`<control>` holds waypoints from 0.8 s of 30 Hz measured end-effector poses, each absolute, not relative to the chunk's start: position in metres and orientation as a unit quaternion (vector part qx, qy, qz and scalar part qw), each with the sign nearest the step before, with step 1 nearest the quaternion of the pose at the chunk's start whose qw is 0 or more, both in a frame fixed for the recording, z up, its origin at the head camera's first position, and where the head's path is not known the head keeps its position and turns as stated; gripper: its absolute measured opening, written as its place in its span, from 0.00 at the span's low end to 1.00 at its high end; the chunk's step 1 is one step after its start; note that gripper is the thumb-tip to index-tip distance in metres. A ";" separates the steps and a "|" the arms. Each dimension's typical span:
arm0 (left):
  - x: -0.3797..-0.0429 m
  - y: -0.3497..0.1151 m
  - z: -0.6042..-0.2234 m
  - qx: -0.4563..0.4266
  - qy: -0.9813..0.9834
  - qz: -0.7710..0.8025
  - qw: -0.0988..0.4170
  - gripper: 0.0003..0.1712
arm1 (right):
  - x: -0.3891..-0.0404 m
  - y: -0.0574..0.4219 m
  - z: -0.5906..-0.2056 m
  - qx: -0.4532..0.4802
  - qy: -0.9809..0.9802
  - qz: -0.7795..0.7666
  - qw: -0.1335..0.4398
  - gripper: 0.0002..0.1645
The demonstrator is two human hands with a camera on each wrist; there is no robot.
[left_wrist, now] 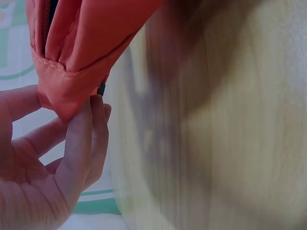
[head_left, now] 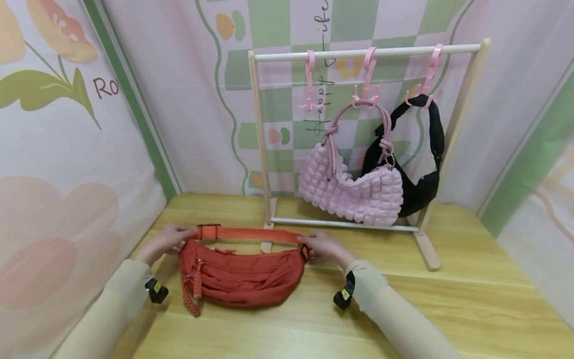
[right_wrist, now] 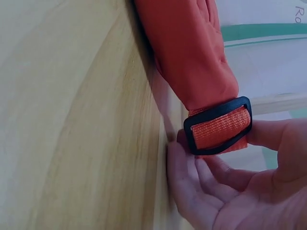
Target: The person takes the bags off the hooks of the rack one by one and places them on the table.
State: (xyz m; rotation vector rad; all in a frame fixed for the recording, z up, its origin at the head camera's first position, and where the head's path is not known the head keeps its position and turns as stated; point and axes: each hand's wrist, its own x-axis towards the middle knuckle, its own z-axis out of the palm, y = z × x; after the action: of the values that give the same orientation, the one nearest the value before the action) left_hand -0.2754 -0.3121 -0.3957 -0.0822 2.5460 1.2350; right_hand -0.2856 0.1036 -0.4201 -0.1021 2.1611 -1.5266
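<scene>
A red crescent-shaped waist bag [head_left: 251,279] sits on the wooden table, its orange strap [head_left: 255,233] stretched behind it between both hands. At the left end my left hand [head_left: 163,242] pinches the bag's corner; the left wrist view shows thumb and fingers around the pointed red tip [left_wrist: 64,91]. My right hand [head_left: 327,247] grips the other end. Close up in the right wrist view, a black slider buckle [right_wrist: 216,111] lies between its thumb and fingers, with orange webbing threaded through. Braided zipper pulls [head_left: 197,281] hang from the bag's left front.
Behind stands a rack with wooden posts [head_left: 261,139] and a white top rail [head_left: 336,53]. Pink hooks hang from it: the left hook [head_left: 309,80] bare, the others bearing a puffy pink bag [head_left: 354,194] and a black bag [head_left: 421,192]. The rack's right foot [head_left: 427,252] extends forward.
</scene>
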 end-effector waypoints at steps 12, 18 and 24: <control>-0.274 -0.311 -0.401 -0.013 0.893 0.425 0.148 0.26 | -0.278 0.099 -0.417 -0.018 0.808 -0.554 0.200 0.15; -0.273 -0.312 -0.403 -0.008 0.894 0.423 0.150 0.26 | -0.276 0.097 -0.419 0.004 0.822 -0.542 0.175 0.14; -0.271 -0.311 -0.402 -0.009 0.897 0.415 0.152 0.27 | -0.277 0.096 -0.419 0.004 0.838 -0.522 0.159 0.14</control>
State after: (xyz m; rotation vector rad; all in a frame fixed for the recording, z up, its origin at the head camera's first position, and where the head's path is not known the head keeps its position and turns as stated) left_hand -0.2712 -0.3113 -0.4019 -0.0249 2.5754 1.1906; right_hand -0.2774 0.0962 -0.4187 0.0110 2.3959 -1.4929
